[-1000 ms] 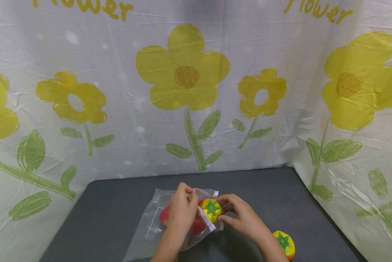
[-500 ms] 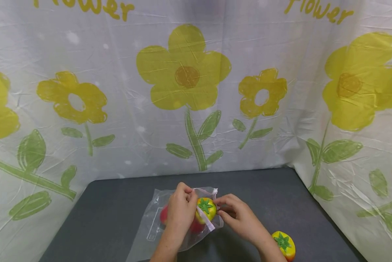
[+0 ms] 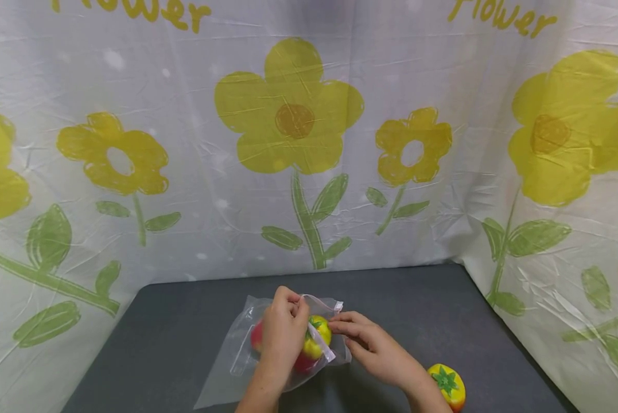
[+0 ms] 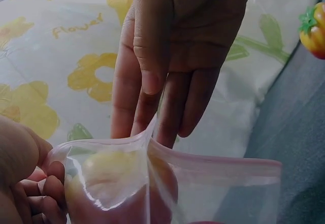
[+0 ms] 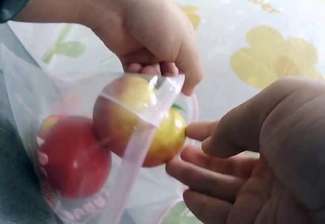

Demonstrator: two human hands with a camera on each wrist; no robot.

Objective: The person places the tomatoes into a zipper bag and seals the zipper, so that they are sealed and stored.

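Observation:
A clear zip bag (image 3: 233,367) with a pale pink closure strip lies on the table. My left hand (image 3: 282,330) pinches its rim at the mouth. A yellow-and-red toy fruit (image 5: 172,132) with a green star-shaped leaf top sits inside the bag's opening, partly behind the strip. My right hand (image 3: 373,347) touches this fruit with its fingertips; its fingers look extended in the left wrist view and enter the mouth. Deeper in the bag, a red toy fruit (image 5: 76,155) shows through the plastic. My left hand covers part of the contents in the head view.
Another yellow toy fruit (image 3: 448,387) with a green leaf top lies by my right forearm. The dark table (image 3: 185,321) is bounded at the back and sides by a white curtain (image 3: 210,229) printed with yellow flowers.
The yellow toy fruit has moved left, further into the bag, and my right hand has followed it with its fingers straightening. My left hand has stayed at the rim.

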